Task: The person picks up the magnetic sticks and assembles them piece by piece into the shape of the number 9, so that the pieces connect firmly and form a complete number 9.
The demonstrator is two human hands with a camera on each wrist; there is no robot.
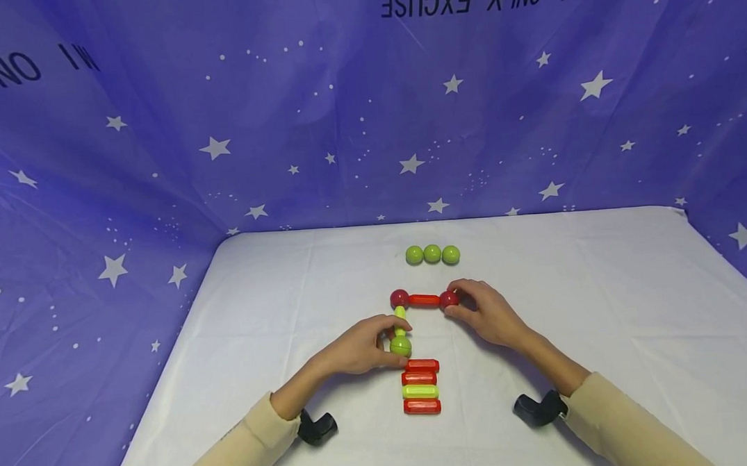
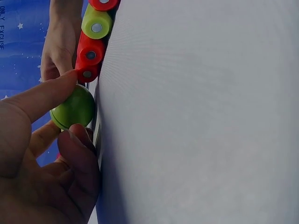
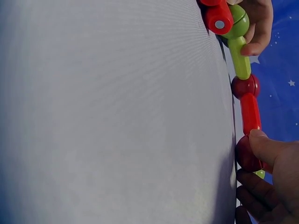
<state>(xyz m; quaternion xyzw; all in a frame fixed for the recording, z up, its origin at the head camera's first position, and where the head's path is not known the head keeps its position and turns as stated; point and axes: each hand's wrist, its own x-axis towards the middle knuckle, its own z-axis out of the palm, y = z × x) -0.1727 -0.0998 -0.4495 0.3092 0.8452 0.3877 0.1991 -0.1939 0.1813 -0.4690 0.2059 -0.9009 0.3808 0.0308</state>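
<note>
Pinching a green ball at left, a red ball at right

Having the green ball clamped between thumb and fingers of the left hand, with one fingertip across the lime stick touching it. Having the red ball nipped between thumb and fingers of the right hand, with the red stick touching it and running off leftward. Finding the corner ball, also red, just beyond the left fingertips, where both sticks meet. Seeing four loose sticks, three red and one lime, side by side on the white cloth, the farthest right by the left thumb; cannot tell if touching. Seeing three more green balls in a row, beyond both hands.
</note>
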